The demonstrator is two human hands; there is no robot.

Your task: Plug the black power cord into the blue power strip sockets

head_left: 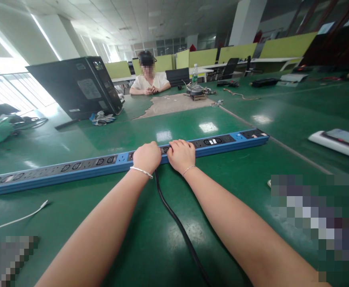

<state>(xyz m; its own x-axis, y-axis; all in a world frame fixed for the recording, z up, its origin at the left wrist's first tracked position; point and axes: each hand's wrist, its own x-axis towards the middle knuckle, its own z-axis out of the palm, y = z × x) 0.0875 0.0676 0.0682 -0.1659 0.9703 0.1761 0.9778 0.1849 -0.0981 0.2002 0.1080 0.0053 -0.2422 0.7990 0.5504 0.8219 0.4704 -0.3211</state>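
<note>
A long blue power strip (72,164) with black sockets lies across the green table. My left hand (147,157) is closed in a fist over the middle of the strip. From beneath that hand a thick black cable (174,217) comes out and runs toward me; the hand hides the cable's end. Just to the right, my right hand (182,155) rests on the strip, its fingers curled over the top and far edge. A small gap between the hands shows one socket.
A black computer case (78,87) and gloves (101,118) stand at the back left. A person (148,77) sits across the table near a bottle (194,75). A white cable (21,218) lies front left; a white device (338,145) sits right.
</note>
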